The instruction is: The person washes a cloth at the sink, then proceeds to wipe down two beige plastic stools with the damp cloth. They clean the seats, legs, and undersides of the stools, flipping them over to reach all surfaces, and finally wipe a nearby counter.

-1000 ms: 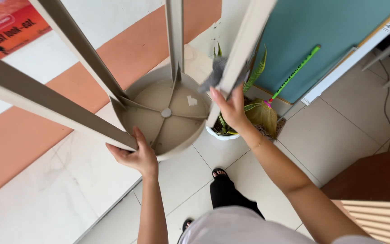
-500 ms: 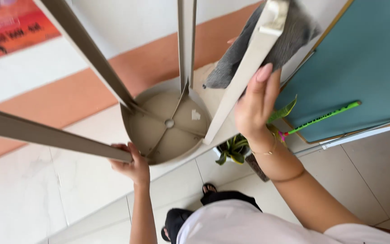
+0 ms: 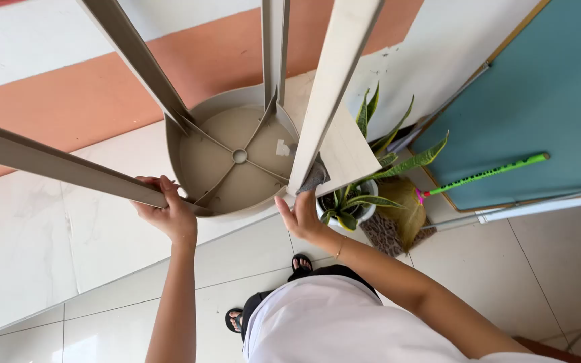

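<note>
A beige plastic stool (image 3: 237, 158) is held upside down, its round seat away from me and its long legs pointing up past the camera. My left hand (image 3: 169, 212) grips the left leg where it meets the seat rim. My right hand (image 3: 300, 215) presses a grey cloth (image 3: 314, 178) against the base of the right leg (image 3: 334, 81), close to the seat. Most of the cloth is hidden behind that leg.
A potted snake plant (image 3: 371, 168) in a white pot stands on the tiled floor by the wall, just right of the stool. A green stick (image 3: 485, 175) and a teal board (image 3: 539, 101) lean at the right. My sandalled feet (image 3: 300, 262) show below.
My right hand has slid the grey cloth down the right leg from high up to its base by the seat. The left hand keeps its grip on the left leg.
</note>
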